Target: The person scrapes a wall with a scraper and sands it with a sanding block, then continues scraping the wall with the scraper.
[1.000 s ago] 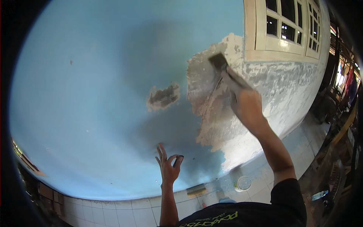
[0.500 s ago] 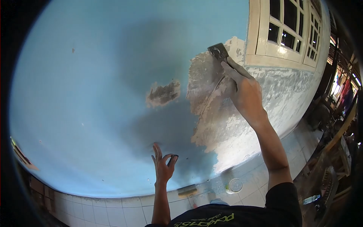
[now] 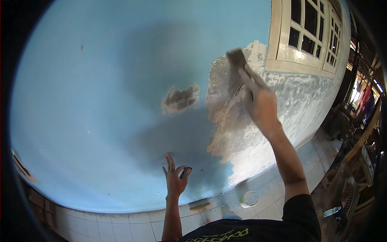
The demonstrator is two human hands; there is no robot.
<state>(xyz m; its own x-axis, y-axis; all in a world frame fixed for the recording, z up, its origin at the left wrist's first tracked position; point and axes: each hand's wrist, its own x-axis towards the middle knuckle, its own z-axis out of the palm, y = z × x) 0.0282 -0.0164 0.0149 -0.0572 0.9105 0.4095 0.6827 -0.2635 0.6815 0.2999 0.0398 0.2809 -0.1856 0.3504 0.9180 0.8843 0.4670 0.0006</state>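
My right hand (image 3: 261, 105) grips a scraper (image 3: 237, 59), its wide dark blade up against the wall near the top of a large stripped patch (image 3: 225, 84). Motion blurs the blade. On that patch the blue paint is gone, leaving rough grey and whitish plaster with a ragged edge. My left hand (image 3: 176, 180) is low beside the blue wall (image 3: 92, 105). Its thumb and forefinger pinch a small dark thing that I cannot make out, while the other fingers stretch upward. A smaller bare patch (image 3: 180, 99) lies left of the scraper.
A cream-framed window (image 3: 300, 54) borders the stripped area at upper right. Below, a clear tub (image 3: 249, 199) and a flat block-like thing (image 3: 200, 205) sit on the tiled floor (image 3: 121, 230). Wooden pieces and a plastic bottle (image 3: 331, 211) lie at right.
My right hand has brought the scraper slightly down the wall, and its blade is now blurred. My left hand keeps its pinch in nearly the same place. The view has shifted slightly.
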